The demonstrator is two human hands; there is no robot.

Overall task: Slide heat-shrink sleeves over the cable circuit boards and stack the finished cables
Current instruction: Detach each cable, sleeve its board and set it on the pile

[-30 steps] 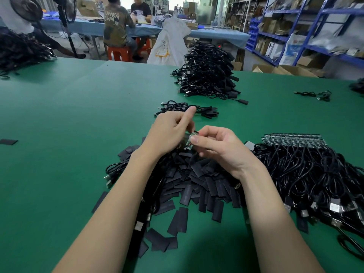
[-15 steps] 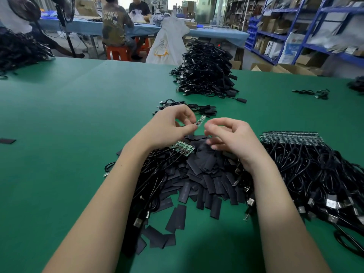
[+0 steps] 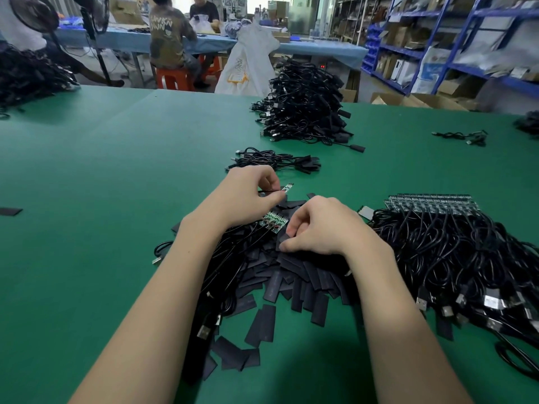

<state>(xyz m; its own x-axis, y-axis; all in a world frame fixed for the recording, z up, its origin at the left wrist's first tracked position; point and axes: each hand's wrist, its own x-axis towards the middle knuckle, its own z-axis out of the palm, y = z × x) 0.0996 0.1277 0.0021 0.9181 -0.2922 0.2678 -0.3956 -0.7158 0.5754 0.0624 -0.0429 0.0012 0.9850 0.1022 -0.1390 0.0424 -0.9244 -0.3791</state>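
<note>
The left hand [image 3: 248, 196] still pinches a bare circuit board [image 3: 288, 188] just beyond its grip; the right hand [image 3: 320, 228] has dropped to the sleeve pile [image 3: 291, 272] on the bench [image 3: 102, 199], pinching a fresh sleeve [image 3: 284, 237]. Sleeving comes next.

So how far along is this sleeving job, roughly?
Done: a tall finished pile and a small stack beyond the hands. In hand: the left hand pinches one cable's board; the right hand picks a sleeve. Left: a big bare-board heap.
</note>
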